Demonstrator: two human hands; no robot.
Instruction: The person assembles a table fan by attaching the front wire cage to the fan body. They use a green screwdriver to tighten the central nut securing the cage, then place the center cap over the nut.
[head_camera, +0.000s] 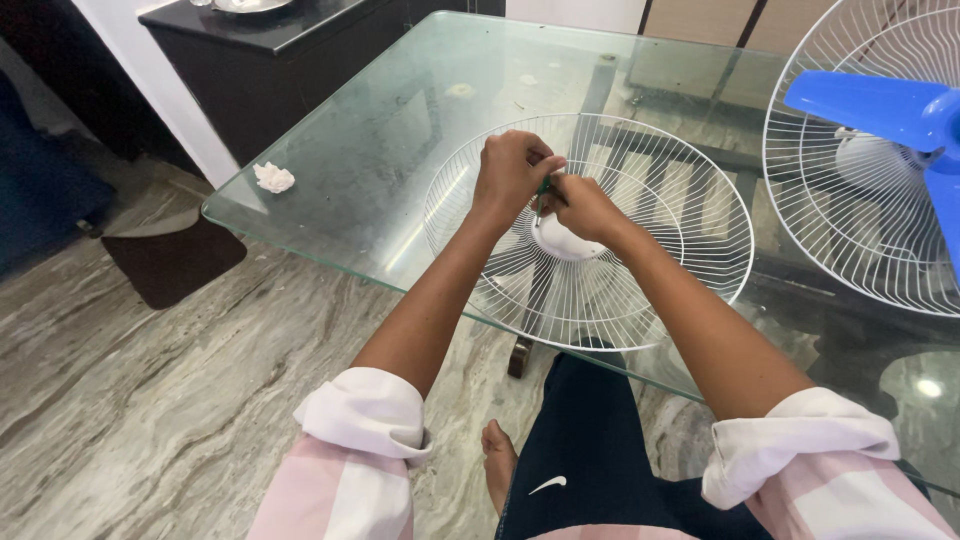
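Fan guard (640, 210): round white wire grille, thin radial spokes, solid white hub, lying flat on a clear glass table (380, 130). Left hand (510, 172) and right hand (585, 208) meet above the hub, both curled around a slim green-handled tool (541, 196); its tip is hidden by fingers. Second guard with blue blades (880, 110), cut off at right. Crumpled white wad (273, 178) near the table's left edge.

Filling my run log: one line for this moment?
left hand: on screwdriver | right hand: on screwdriver | tip: at grille hub | grille: flat on glass table
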